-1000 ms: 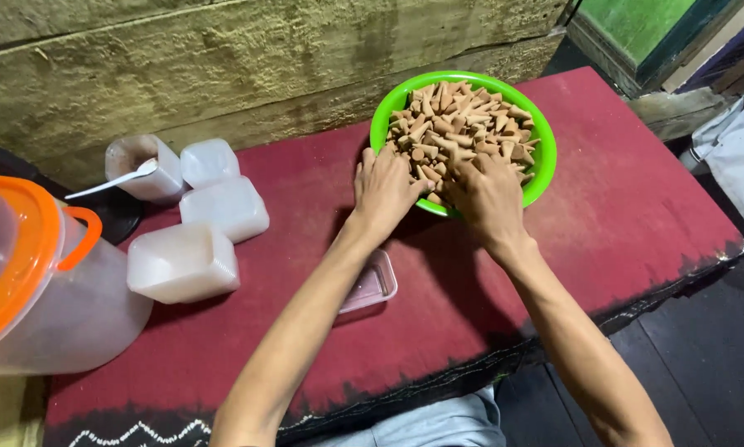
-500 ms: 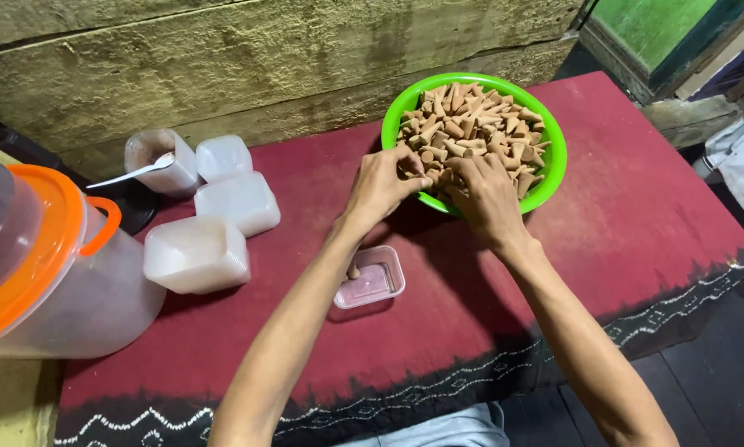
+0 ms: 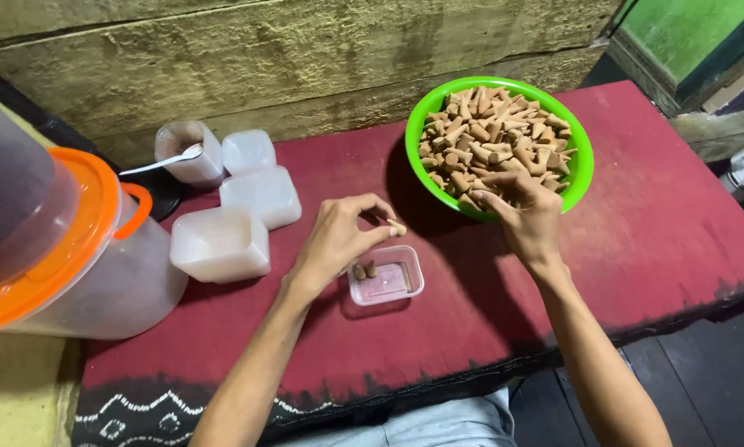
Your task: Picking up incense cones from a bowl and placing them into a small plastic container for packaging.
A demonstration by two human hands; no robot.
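A bright green bowl (image 3: 580,170) heaped with several small brown cones (image 3: 496,136) stands on a dark red cloth (image 3: 637,240). My left hand (image 3: 339,240) hovers just above a small clear rectangular box (image 3: 386,280) and pinches one brown cone (image 3: 397,226) between thumb and fingertips. Two cones stand inside the box at its left end. My right hand (image 3: 525,211) rests at the bowl's near rim, fingers closed on cones from the heap.
At the left stand stacked milky plastic boxes (image 3: 221,243), a clear cup with a white spoon (image 3: 185,153) and a large translucent tub with an orange lid (image 3: 53,248). A rough wooden wall (image 3: 264,58) runs behind. The cloth's front edge drops off near my lap.
My left hand left the bowl and came down over the small box with a cone. Two cones now stand in the box. My right hand stays at the bowl.
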